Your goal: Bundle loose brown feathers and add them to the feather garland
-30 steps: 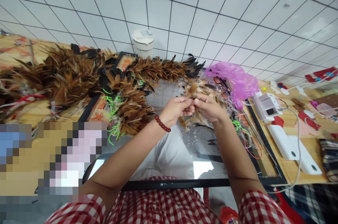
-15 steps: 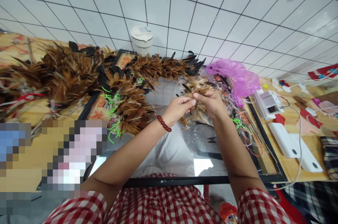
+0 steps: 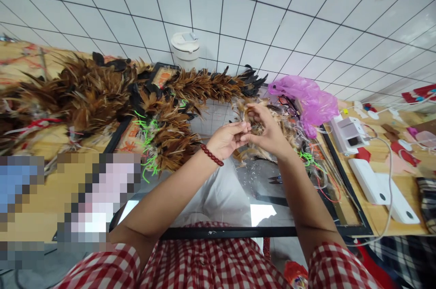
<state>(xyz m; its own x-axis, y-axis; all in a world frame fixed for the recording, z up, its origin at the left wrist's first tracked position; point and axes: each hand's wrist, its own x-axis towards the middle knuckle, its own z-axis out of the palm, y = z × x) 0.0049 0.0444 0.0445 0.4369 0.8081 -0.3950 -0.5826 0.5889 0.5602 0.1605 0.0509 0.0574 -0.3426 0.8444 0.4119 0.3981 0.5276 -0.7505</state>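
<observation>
My left hand (image 3: 226, 138), with a dark red bead bracelet (image 3: 211, 155) on its wrist, has its fingers pinched together above the glass tabletop (image 3: 238, 209). What sits between those fingertips is too small to make out. Close beside it, my right hand (image 3: 270, 134) is spread in a curve, thumb and forefinger apart. Under and behind both hands lies a pile of pale tan feathers (image 3: 262, 153). Brown feather bunches (image 3: 173, 144) with green ties (image 3: 150, 128) lie to the left, and a long brown feather strip (image 3: 211, 85) with a black tip stretches behind.
Small black snips (image 3: 275, 180) lie on the glass near my right forearm. A pink plastic bag (image 3: 309, 100) and a white lidded container (image 3: 185, 48) stand by the tiled wall. More brown feathers (image 3: 85, 94) cover the left side. White power banks (image 3: 381, 189) and cables lie right.
My right hand has opened and drawn its fingers away from the left fingertips, its forefinger lifted. The left hand stays pinched in nearly the same place. The view has shifted slightly.
</observation>
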